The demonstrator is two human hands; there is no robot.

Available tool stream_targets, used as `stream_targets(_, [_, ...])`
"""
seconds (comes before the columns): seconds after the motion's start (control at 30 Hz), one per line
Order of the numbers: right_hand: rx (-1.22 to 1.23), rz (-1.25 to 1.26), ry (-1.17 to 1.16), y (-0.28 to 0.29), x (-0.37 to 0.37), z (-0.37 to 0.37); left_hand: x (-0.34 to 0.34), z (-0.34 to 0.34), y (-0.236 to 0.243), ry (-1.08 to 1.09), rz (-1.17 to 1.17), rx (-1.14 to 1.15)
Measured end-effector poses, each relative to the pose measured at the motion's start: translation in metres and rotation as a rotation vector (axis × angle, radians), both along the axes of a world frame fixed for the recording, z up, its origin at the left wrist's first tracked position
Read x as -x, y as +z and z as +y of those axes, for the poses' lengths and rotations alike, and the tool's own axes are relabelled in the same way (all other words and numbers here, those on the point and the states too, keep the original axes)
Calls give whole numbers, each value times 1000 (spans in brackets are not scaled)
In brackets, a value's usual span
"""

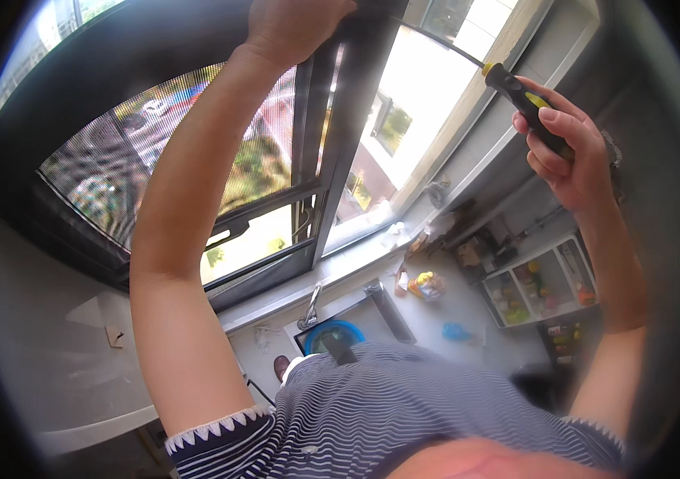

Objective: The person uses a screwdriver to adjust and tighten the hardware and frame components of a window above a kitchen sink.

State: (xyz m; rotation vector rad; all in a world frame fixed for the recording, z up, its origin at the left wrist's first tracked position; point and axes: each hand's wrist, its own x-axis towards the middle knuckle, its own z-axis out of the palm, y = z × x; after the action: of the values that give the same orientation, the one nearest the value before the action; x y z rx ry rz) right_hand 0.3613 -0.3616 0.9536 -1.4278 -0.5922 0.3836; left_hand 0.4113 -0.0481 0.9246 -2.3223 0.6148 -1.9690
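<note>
My left hand is raised to the dark window frame at the top, fingers curled near the screwdriver shaft's far end and partly cut off, so what they hold is unclear. My right hand grips a black and yellow screwdriver by its handle, the thin shaft angled up and left toward my left hand. Behind my left arm is a mesh screen in the frame, with a bright opening to its right.
Below are a sill, a steel faucet, a sink with a blue basin, a yellow-capped bottle and a blue bag. A shelf with containers is at the right; a white cabinet at the left.
</note>
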Motion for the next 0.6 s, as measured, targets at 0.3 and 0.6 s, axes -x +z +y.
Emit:
stream_targets(0.3, [214, -126, -142, -3, 25, 8, -10, -82, -17, -279, -1, -62])
stream_targets(0.6, [1311, -1771, -333, 12, 20, 13, -18, -77, -17, -326, -13, -41])
